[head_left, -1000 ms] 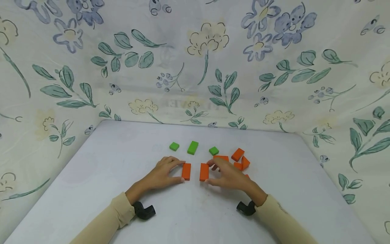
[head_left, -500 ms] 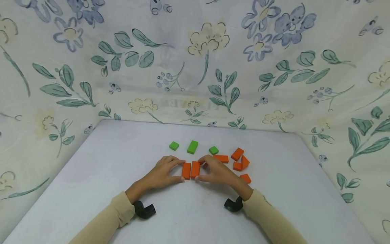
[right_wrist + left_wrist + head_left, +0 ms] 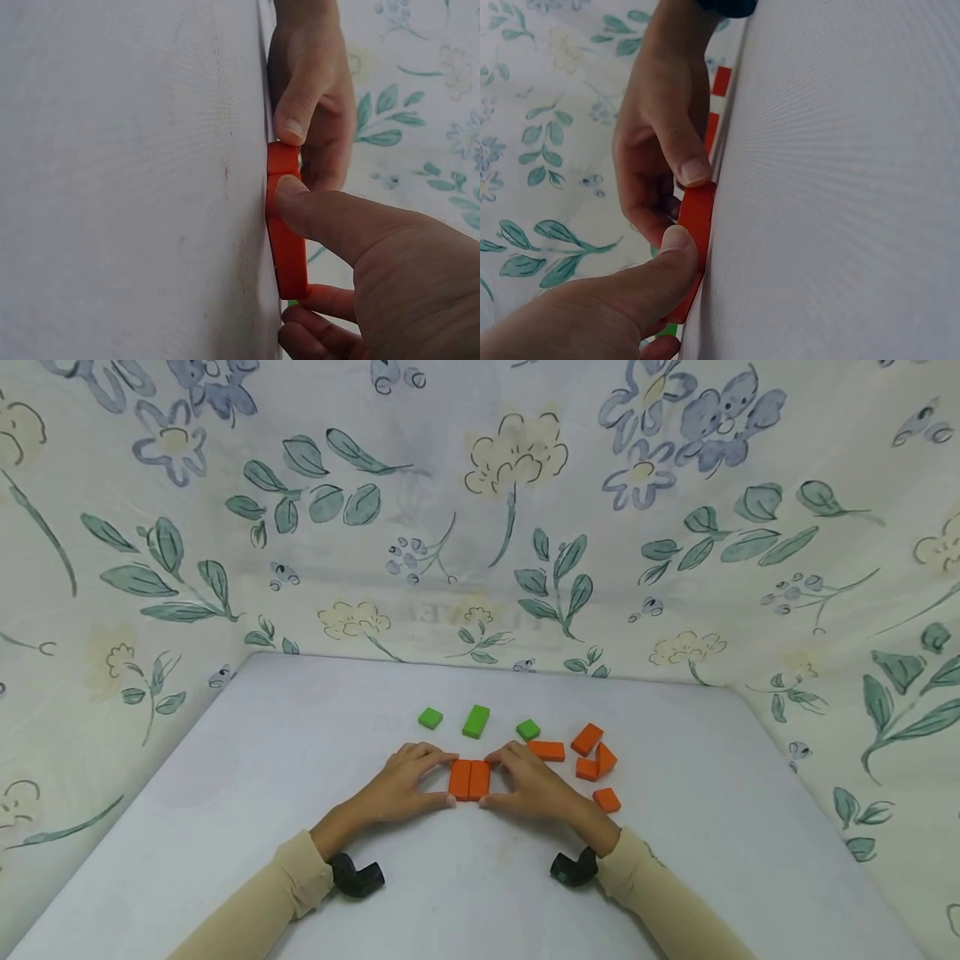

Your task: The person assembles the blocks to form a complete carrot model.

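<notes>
Two long orange blocks lie flat on the table, side by side with their long sides touching. My left hand (image 3: 397, 785) pinches the left orange block (image 3: 460, 781) between thumb and index finger, at its near and far ends. Likewise my right hand (image 3: 536, 783) grips the right orange block (image 3: 479, 781) by its two ends. Up close in the left wrist view, the left thumb presses the near end of an orange block (image 3: 697, 210). The right wrist view shows the right thumb on the orange block (image 3: 289, 251), whose far end meets a finger.
Behind the hands stand a small green block (image 3: 431, 718), a longer green block (image 3: 476, 722) and another small green one (image 3: 528, 729). Several loose orange blocks lie right of them, including a long one (image 3: 547, 751), a triangular one (image 3: 606, 759) and a nearer one (image 3: 607, 800). Floral cloth (image 3: 480, 527) surrounds the white table (image 3: 465, 893).
My right hand has slid its orange block leftward, closing the gap until it touches the left one. The left hand has stayed in place. The nearer orange block on the right has come into full view.
</notes>
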`<state>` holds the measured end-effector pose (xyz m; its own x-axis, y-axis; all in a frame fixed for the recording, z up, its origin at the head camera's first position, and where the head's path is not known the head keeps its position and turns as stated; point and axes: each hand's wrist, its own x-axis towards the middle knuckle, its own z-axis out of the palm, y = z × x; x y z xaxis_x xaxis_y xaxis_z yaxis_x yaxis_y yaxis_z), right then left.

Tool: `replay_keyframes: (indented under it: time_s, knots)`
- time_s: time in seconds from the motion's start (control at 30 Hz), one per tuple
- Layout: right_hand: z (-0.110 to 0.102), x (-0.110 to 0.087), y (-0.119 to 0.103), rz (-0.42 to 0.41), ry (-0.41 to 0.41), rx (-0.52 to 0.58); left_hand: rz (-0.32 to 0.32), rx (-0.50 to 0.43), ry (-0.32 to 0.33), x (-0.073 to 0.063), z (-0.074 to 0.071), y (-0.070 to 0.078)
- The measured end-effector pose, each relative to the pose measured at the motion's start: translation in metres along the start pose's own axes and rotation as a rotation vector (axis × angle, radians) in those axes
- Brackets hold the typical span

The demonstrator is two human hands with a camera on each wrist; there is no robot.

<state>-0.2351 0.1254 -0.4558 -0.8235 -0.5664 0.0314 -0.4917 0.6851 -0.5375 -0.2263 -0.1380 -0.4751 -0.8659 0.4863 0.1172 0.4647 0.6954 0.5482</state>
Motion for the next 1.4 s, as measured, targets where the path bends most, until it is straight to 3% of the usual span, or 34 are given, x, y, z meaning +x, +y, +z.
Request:
replay_keyframes:
  time_s: [0.63, 0.87, 0.93, 1.03, 1.17, 1.3, 1.4]
  knots:
    - [0.0, -0.001, -0.002, -0.005, -0.01, 0.012, -0.002, -0.014, -0.005, -0.001, -0.002, -0.002]
    - [-0.01, -0.004, -0.001, -0.013, -0.034, 0.049, -0.01, -0.032, -0.002, 0.0, 0.0, -0.003]
    - [-0.017, -0.006, 0.002, -0.003, -0.008, 0.093, -0.024, -0.046, -0.016, 0.0, 0.0, -0.002]
    - [-0.028, -0.009, 0.011, 0.015, 0.105, 0.122, -0.032, -0.045, -0.02, -0.001, 0.001, -0.001]
    - [-0.034, -0.014, 0.024, 0.059, 0.234, -0.059, -0.021, -0.044, -0.014, -0.001, 0.0, -0.001]
    - [-0.035, -0.019, 0.031, 0.07, 0.221, -0.274, -0.009, -0.041, -0.018, 0.0, -0.001, -0.002]
    - [-0.038, -0.021, 0.03, 0.036, 0.193, -0.308, 0.004, -0.04, -0.011, 0.0, -0.001, -0.003]
